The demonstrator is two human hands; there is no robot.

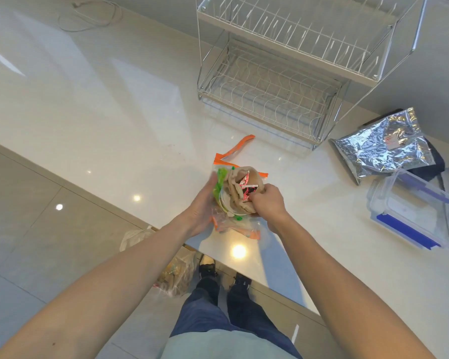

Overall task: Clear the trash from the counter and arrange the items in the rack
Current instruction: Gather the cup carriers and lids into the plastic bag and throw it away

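A bundle of trash point(237, 193) sits near the counter's front edge: crumpled beige paper, a red wrapper, green plastic and clear bags with orange strips. My left hand point(204, 206) presses against its left side. My right hand point(268, 203) grips it from the right, fingers closed on the beige paper. A two-tier wire dish rack point(283, 73) stands empty at the back of the white counter point(114, 112). A silver foil pouch point(384, 145) and clear plastic containers with blue clips point(412, 216) lie at the right.
A loose orange strip point(240, 145) lies between the bundle and the rack. A white cable point(91, 15) coils at the far left. On the floor below the counter edge, a plastic bag of trash point(176, 274) stands beside my feet.
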